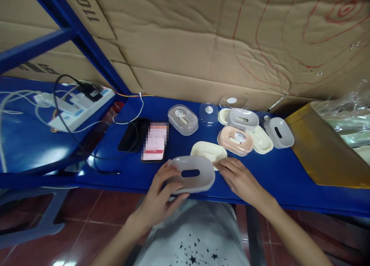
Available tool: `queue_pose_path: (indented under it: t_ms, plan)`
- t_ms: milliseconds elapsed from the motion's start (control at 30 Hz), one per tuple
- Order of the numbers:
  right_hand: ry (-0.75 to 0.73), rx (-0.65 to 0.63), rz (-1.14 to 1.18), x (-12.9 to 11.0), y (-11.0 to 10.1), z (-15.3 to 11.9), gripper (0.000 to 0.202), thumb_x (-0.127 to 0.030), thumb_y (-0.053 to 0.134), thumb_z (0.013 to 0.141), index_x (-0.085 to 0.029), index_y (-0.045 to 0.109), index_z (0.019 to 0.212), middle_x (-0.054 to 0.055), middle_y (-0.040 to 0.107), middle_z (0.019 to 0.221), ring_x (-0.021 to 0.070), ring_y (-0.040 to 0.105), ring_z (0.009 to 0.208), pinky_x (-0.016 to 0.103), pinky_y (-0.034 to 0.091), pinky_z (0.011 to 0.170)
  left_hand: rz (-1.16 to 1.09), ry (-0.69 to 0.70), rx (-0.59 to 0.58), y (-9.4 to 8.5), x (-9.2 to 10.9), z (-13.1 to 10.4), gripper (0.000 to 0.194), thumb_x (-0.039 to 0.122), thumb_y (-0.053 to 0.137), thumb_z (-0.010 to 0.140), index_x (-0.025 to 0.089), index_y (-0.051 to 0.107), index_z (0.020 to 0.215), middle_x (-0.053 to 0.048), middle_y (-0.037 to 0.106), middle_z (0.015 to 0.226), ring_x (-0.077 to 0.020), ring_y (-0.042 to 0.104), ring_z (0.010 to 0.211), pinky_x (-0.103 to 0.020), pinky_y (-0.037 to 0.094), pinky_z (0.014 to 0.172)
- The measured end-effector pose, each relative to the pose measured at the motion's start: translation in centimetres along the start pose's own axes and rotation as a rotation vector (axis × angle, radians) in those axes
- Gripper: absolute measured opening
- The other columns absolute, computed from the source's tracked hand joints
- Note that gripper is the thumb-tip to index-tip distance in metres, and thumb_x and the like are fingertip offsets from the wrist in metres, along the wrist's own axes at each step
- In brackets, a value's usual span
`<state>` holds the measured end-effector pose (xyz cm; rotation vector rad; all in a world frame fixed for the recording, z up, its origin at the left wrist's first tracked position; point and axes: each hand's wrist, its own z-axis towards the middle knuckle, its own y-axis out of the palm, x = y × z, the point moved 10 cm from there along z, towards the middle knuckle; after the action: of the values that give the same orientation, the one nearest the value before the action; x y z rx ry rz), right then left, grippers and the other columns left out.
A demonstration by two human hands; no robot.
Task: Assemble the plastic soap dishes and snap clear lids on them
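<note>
My left hand (166, 192) grips the left end of a grey oval dish (202, 180), fingers on its inside and thumb along the near wall. The dish has a long slot in its bottom, with blue showing through. Directly behind it lies a shallow cream oval tray (204, 148), its near part hidden by the dish. My right hand (238, 179) has its fingers bent together at the tray's right near edge, seemingly pinching it; the fingertips are partly hidden. Behind stand a peach dish (228, 138) and a grey dish (175, 121), both under clear lids with round labels.
A phone (154, 142) with a lit screen lies left, beside a black device (130, 137). Farther left are a power strip (65, 119) and cables. More grey dishes (285, 131), cream trays (263, 140) and clear lids (208, 117) sit back right, near a cardboard box (320, 142).
</note>
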<state>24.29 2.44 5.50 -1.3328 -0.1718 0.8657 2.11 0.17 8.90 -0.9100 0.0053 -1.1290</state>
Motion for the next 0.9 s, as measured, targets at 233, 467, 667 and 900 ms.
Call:
queue_pose_path:
  t_ms: [233,467,667,900]
  plan:
    - [0.201,0.343,0.079,1.7,-4.3,-4.0,0.034,-0.016,0.062,0.106,-0.028,0.069,0.137,0.010,0.074,0.135,0.0259,0.071,0.129,0.047,0.062,0.110,-0.033,0.051,-0.156,5.1,-0.5,3.8,0.009,0.029,0.061,0.110,0.021,0.059,0.114,-0.012,0.059,0.132,-0.0273,0.061,0.135,-0.061,0.047,0.128]
    - [0.097,0.030,-0.021,0.9,-0.5,-4.0,0.064,-0.040,0.065,0.108,-0.032,0.043,0.167,0.010,0.042,0.175,0.0326,0.042,0.162,0.061,0.050,0.124,0.042,0.114,-0.286,8.2,1.5,2.8,0.020,0.038,0.065,0.108,0.020,0.062,0.114,-0.014,0.062,0.135,-0.0312,0.061,0.136,-0.059,0.052,0.120]
    - [0.036,-0.042,0.023,0.6,0.0,-3.3,0.045,-0.021,0.053,0.112,-0.031,0.058,0.156,0.003,0.042,0.175,0.0273,0.028,0.168,0.052,0.053,0.124,0.180,0.115,-0.262,8.0,2.3,1.2,0.015,0.033,0.068,0.107,0.022,0.067,0.118,-0.011,0.067,0.138,-0.0280,0.061,0.134,-0.051,0.048,0.120]
    - [0.028,-0.052,0.014,-0.1,0.0,-2.8,0.044,-0.021,0.056,0.110,-0.030,0.061,0.152,0.006,0.043,0.175,0.0321,0.029,0.167,0.062,0.051,0.124,0.225,0.134,-0.298,8.0,2.3,1.2,0.018,0.033,0.065,0.109,0.024,0.068,0.124,-0.009,0.071,0.138,-0.0263,0.064,0.130,-0.049,0.045,0.121]
